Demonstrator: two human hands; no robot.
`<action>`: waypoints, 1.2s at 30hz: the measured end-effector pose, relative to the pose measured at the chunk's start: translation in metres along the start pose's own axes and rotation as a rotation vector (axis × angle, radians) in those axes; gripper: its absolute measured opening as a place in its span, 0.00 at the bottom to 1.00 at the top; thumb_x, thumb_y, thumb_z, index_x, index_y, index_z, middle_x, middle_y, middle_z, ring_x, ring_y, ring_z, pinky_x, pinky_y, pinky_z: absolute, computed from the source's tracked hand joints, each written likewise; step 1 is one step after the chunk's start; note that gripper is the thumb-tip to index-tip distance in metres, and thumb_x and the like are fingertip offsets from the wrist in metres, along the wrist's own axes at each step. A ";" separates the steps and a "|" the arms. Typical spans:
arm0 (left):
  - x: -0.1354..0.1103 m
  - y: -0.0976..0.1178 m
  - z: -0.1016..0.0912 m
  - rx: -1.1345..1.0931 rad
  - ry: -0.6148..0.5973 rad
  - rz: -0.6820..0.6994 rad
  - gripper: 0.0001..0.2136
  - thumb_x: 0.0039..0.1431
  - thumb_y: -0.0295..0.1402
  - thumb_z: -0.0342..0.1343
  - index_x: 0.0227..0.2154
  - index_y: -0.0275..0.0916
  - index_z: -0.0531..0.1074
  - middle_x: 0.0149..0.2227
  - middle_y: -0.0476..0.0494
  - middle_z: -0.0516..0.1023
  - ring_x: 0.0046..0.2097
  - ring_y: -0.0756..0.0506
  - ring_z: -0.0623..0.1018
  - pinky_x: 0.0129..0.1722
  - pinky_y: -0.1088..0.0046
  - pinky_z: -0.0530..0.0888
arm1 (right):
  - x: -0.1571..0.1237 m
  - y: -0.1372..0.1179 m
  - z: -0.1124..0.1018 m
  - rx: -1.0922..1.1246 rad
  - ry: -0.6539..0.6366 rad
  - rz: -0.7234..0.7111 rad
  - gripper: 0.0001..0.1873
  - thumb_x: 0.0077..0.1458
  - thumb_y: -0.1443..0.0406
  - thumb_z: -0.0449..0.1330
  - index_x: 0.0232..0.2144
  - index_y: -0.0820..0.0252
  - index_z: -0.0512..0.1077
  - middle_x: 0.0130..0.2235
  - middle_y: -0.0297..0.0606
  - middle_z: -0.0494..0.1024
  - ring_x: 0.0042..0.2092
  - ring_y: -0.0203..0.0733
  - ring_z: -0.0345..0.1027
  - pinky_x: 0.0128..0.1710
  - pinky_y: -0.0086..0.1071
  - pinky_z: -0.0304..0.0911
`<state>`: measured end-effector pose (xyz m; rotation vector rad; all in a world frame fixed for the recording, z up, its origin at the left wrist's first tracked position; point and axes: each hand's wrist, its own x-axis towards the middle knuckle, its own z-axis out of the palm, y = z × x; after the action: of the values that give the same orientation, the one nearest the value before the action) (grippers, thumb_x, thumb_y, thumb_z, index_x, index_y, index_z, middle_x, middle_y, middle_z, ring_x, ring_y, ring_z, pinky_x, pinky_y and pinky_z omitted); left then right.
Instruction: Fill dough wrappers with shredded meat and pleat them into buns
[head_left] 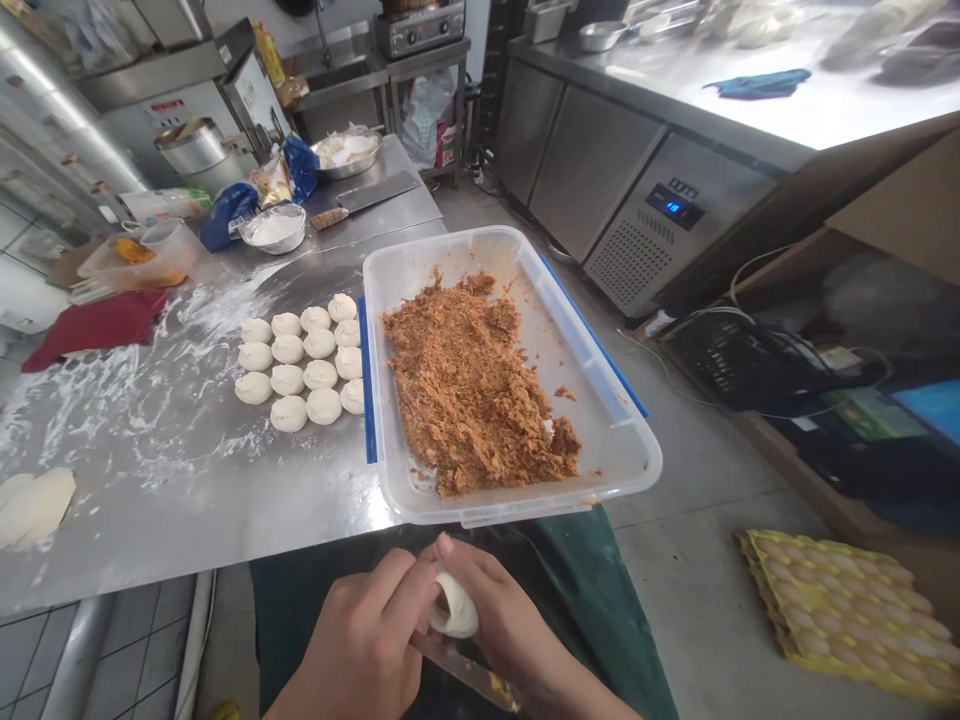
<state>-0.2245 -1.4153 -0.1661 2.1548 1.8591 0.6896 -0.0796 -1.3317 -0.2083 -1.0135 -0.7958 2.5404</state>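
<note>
Just in front of the plastic tub, my left hand (367, 625) and my right hand (506, 605) are both closed around one small dough bun (457, 610). The fingers of both hands meet at its upper edge, and the bun's side shows a dark opening in the dough. Below it, a flat narrow spatula (476, 672) with bits of filling on it slants out from under my left fingers; which hand grips it I cannot tell. The clear tub (615, 480) with reddish-brown minced filling (465, 380) sits at the table's near right corner.
Several pleated buns (287, 379) stand in rows left of the tub on the floured steel table (172, 480). Flattened dough (34, 508) lies far left. Behind are a cleaver (367, 200), a flour bowl (274, 230) and a red cloth (97, 328). Egg trays (847, 610) stand lower right.
</note>
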 end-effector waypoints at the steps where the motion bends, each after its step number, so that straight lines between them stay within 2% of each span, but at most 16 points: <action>1: 0.000 0.000 0.000 -0.002 0.006 -0.008 0.15 0.66 0.21 0.48 0.51 0.37 0.73 0.38 0.43 0.79 0.34 0.45 0.83 0.30 0.70 0.81 | 0.001 0.001 0.000 0.003 0.015 -0.002 0.29 0.62 0.41 0.60 0.30 0.61 0.76 0.23 0.33 0.74 0.24 0.38 0.65 0.24 0.31 0.61; 3: 0.000 0.001 -0.001 0.022 -0.008 0.007 0.20 0.65 0.20 0.47 0.58 0.35 0.70 0.42 0.40 0.80 0.36 0.45 0.84 0.30 0.72 0.81 | 0.001 0.001 0.000 0.007 0.061 0.002 0.31 0.62 0.39 0.59 0.28 0.60 0.75 0.22 0.34 0.74 0.24 0.38 0.65 0.24 0.31 0.61; 5: 0.000 0.000 -0.003 0.053 -0.033 0.041 0.25 0.65 0.19 0.46 0.64 0.34 0.66 0.46 0.38 0.80 0.39 0.46 0.84 0.32 0.73 0.82 | 0.000 0.000 0.001 0.013 0.054 0.012 0.33 0.63 0.37 0.55 0.27 0.60 0.75 0.23 0.35 0.75 0.25 0.38 0.67 0.27 0.32 0.63; 8: 0.001 0.000 -0.005 0.026 -0.019 0.048 0.19 0.65 0.20 0.46 0.56 0.36 0.71 0.41 0.41 0.80 0.36 0.46 0.83 0.32 0.73 0.81 | -0.002 -0.002 0.001 0.011 -0.028 0.029 0.31 0.64 0.39 0.57 0.31 0.61 0.77 0.26 0.35 0.76 0.25 0.37 0.66 0.27 0.31 0.62; 10: 0.002 0.000 -0.005 -0.010 -0.003 0.029 0.15 0.66 0.21 0.47 0.51 0.37 0.72 0.37 0.43 0.79 0.32 0.46 0.82 0.30 0.73 0.80 | -0.002 -0.002 0.000 0.009 -0.032 0.033 0.29 0.63 0.41 0.60 0.30 0.61 0.76 0.24 0.34 0.75 0.24 0.37 0.66 0.24 0.31 0.61; 12: 0.003 0.001 -0.005 -0.003 -0.019 0.036 0.18 0.65 0.20 0.47 0.55 0.36 0.71 0.39 0.42 0.80 0.32 0.47 0.82 0.29 0.73 0.81 | -0.001 -0.001 -0.001 0.010 0.008 0.032 0.31 0.63 0.40 0.59 0.27 0.60 0.75 0.22 0.33 0.73 0.23 0.38 0.66 0.23 0.31 0.62; 14: 0.003 0.002 -0.005 0.024 -0.036 0.057 0.23 0.64 0.19 0.46 0.60 0.34 0.68 0.43 0.40 0.80 0.35 0.46 0.83 0.30 0.73 0.81 | 0.000 -0.001 -0.002 0.015 0.028 0.034 0.34 0.63 0.38 0.55 0.27 0.61 0.76 0.21 0.33 0.73 0.23 0.38 0.67 0.24 0.31 0.63; 17: 0.003 0.003 -0.007 -0.001 -0.019 0.060 0.18 0.65 0.19 0.47 0.54 0.37 0.72 0.39 0.43 0.79 0.32 0.47 0.82 0.29 0.72 0.80 | -0.002 -0.003 -0.002 0.002 -0.007 0.073 0.34 0.63 0.38 0.55 0.34 0.62 0.78 0.24 0.36 0.77 0.22 0.38 0.67 0.22 0.31 0.62; 19: 0.003 0.002 -0.008 -0.029 0.014 0.050 0.13 0.66 0.21 0.49 0.49 0.38 0.73 0.35 0.45 0.78 0.30 0.48 0.80 0.27 0.72 0.79 | -0.003 -0.004 -0.001 -0.016 -0.014 0.077 0.31 0.62 0.39 0.58 0.34 0.62 0.77 0.24 0.36 0.77 0.23 0.38 0.68 0.21 0.29 0.60; 21: 0.003 0.001 -0.009 -0.008 0.009 0.066 0.16 0.67 0.20 0.49 0.54 0.36 0.72 0.38 0.43 0.80 0.31 0.48 0.81 0.28 0.73 0.80 | -0.004 -0.005 0.000 -0.033 0.010 0.058 0.32 0.62 0.39 0.58 0.28 0.62 0.75 0.22 0.36 0.76 0.23 0.38 0.69 0.22 0.29 0.62; 23: 0.004 0.000 -0.010 0.023 -0.012 0.099 0.21 0.66 0.19 0.47 0.60 0.33 0.69 0.42 0.40 0.81 0.33 0.47 0.83 0.30 0.72 0.81 | -0.003 -0.006 0.000 -0.036 0.026 0.056 0.36 0.64 0.37 0.53 0.28 0.63 0.76 0.20 0.38 0.75 0.23 0.39 0.70 0.23 0.30 0.64; 26: 0.004 0.000 -0.011 0.009 -0.004 0.093 0.18 0.65 0.20 0.47 0.55 0.35 0.72 0.38 0.43 0.80 0.30 0.47 0.81 0.28 0.72 0.79 | -0.003 -0.009 0.001 -0.035 -0.025 0.096 0.36 0.63 0.37 0.54 0.35 0.64 0.78 0.22 0.37 0.76 0.19 0.36 0.67 0.19 0.28 0.61; 28: 0.003 0.000 -0.013 -0.004 0.032 0.072 0.15 0.65 0.20 0.49 0.50 0.36 0.73 0.35 0.45 0.79 0.28 0.47 0.80 0.27 0.72 0.78 | -0.003 -0.010 0.001 -0.037 -0.035 0.100 0.32 0.61 0.38 0.58 0.34 0.62 0.77 0.23 0.35 0.76 0.19 0.34 0.66 0.17 0.25 0.57; 31: 0.001 0.001 -0.014 0.023 0.007 0.108 0.21 0.64 0.19 0.48 0.58 0.33 0.69 0.40 0.41 0.81 0.32 0.47 0.81 0.30 0.72 0.80 | -0.003 -0.011 0.001 -0.050 0.012 0.082 0.35 0.62 0.37 0.56 0.28 0.63 0.76 0.19 0.35 0.73 0.19 0.34 0.66 0.18 0.25 0.60; 33: 0.000 0.001 -0.014 0.025 -0.018 0.126 0.23 0.62 0.18 0.47 0.60 0.33 0.68 0.41 0.40 0.81 0.31 0.47 0.81 0.29 0.72 0.80 | -0.003 -0.012 0.001 -0.044 -0.004 0.103 0.37 0.63 0.36 0.52 0.32 0.64 0.78 0.19 0.36 0.74 0.18 0.35 0.66 0.17 0.25 0.61; 36: 0.000 0.001 -0.015 -0.007 0.016 0.097 0.17 0.64 0.19 0.49 0.52 0.36 0.72 0.36 0.44 0.79 0.28 0.48 0.78 0.26 0.72 0.77 | -0.003 -0.013 0.001 -0.023 -0.068 0.125 0.33 0.62 0.38 0.56 0.38 0.64 0.78 0.22 0.34 0.75 0.17 0.32 0.62 0.15 0.24 0.56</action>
<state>-0.2311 -1.4173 -0.1523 2.2537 1.7675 0.7332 -0.0774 -1.3230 -0.1985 -1.0187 -0.8046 2.6908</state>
